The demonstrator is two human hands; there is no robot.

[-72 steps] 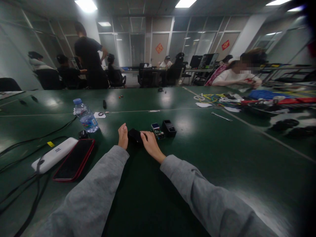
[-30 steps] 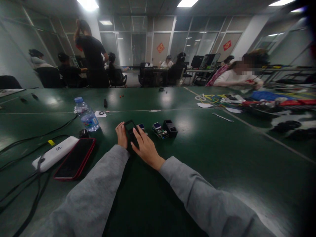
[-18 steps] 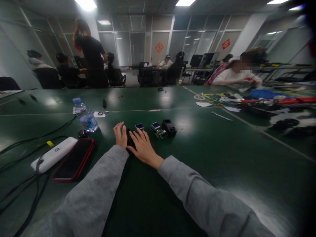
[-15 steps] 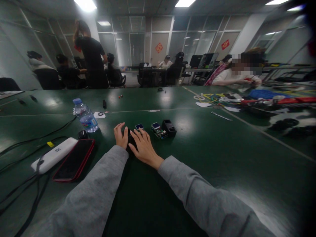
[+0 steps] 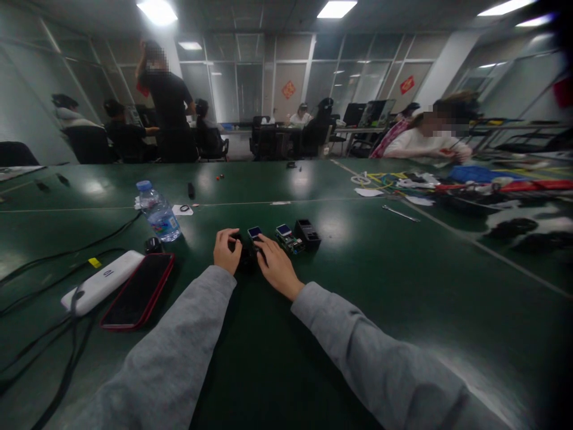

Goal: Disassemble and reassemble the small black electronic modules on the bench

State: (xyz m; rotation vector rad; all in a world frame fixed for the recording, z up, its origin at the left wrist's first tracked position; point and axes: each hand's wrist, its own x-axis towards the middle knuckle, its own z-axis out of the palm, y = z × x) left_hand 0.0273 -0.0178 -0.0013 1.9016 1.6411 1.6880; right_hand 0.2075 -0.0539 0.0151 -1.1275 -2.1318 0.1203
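Note:
My left hand (image 5: 226, 251) and my right hand (image 5: 276, 267) rest on the green table (image 5: 403, 280), both curled around a small black case part (image 5: 245, 255) between them. Just beyond my fingers lies a small module with a blue screen (image 5: 255, 232). To its right sit a green circuit board with a blue screen (image 5: 286, 236) and a black box-shaped part (image 5: 307, 233). Most of the black case part is hidden by my fingers.
A water bottle (image 5: 157, 211), a small black round object (image 5: 153, 245), a white power bank (image 5: 104, 282) and a red-cased phone (image 5: 138, 290) lie to the left, with black cables (image 5: 54, 358). A metal tool (image 5: 400, 213) and piled parts lie at the right, where a seated person works. Several people are at the far tables.
My hands lifted a black frame, laid it down with fingers flat, and now curl around it. The blue-screen module shows beyond my fingers. The standing person raised an arm.

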